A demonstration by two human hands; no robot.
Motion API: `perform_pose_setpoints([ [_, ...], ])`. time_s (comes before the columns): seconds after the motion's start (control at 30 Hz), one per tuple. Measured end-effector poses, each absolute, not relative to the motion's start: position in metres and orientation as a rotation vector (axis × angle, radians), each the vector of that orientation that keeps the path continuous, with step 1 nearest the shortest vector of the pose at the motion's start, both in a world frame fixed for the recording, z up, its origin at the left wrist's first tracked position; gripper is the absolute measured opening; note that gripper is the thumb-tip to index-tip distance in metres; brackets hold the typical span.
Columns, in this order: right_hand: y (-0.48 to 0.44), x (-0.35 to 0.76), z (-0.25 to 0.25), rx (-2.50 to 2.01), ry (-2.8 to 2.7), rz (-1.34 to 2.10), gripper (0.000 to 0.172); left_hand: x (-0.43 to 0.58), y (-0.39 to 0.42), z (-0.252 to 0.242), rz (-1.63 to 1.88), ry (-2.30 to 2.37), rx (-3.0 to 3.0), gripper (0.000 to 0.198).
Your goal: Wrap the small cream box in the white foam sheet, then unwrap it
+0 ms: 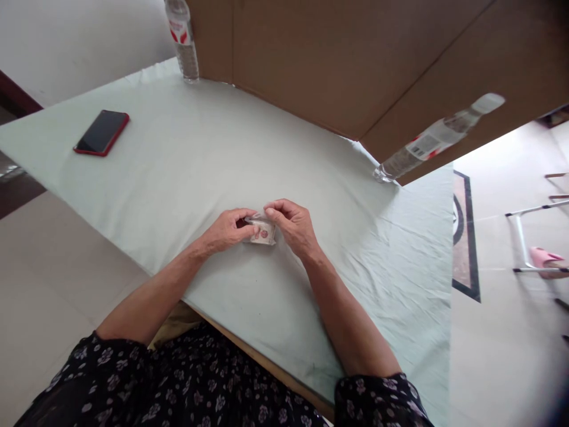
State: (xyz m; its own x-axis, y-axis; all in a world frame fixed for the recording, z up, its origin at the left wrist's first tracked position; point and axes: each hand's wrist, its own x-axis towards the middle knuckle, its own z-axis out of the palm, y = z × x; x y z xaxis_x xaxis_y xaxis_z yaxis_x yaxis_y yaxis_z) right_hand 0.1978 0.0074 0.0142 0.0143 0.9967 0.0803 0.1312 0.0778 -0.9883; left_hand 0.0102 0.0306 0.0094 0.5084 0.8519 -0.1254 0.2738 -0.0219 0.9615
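A small pale packet [265, 233] with reddish round prints, apparently in clear wrapping, is held low over the cloth-covered table near its front edge. My left hand [229, 229] grips its left side, thumb across the front face and fingers behind. At the packet's upper right corner, my right hand [293, 224] is closed in a pinch, thumb against forefinger, at the edge of the wrapping. The exact bit between those fingertips is too small to make out. Part of the packet's left end is hidden by my left thumb.
A pale green cloth [178, 172] covers the table. A dark phone in a red case [102, 133] lies at the left. Brown cardboard panels [302, 59] stand along the back, with a clear bottle [183, 44] at the left and a tilted-looking bottle [438, 139] at the right.
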Motion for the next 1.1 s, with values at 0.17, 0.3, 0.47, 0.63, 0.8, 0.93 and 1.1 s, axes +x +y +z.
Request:
perform_pose_setpoints([
  [0.17,-0.003,0.196,0.018,-1.277,-1.635,0.865,0.013,0.007,0.034,0.007,0.631,0.953,1.577,0.04],
  [0.3,-0.008,0.2,0.007,-1.251,-1.866,0.585,0.018,0.006,0.036,0.001,0.661,0.994,1.611,0.043],
  [0.47,-0.013,0.211,-0.007,-1.219,-2.043,0.348,0.023,0.008,0.037,-0.005,0.717,1.045,1.747,0.043],
  [0.63,-0.016,0.222,-0.005,-1.205,-1.858,0.487,0.025,0.008,0.036,-0.009,0.75,1.102,1.802,0.044],
  [0.8,-0.004,0.227,-0.012,-1.251,-1.834,0.761,0.084,0.008,0.036,-0.008,0.778,1.115,1.82,0.044],
  [0.93,0.003,0.22,-0.025,-1.237,-1.855,0.875,0.093,0.008,0.036,-0.008,0.788,1.127,1.818,0.044],
  [1.1,-0.001,0.217,-0.026,-1.233,-1.819,0.805,0.076,0.008,0.034,-0.005,0.789,1.12,1.775,0.041],
])
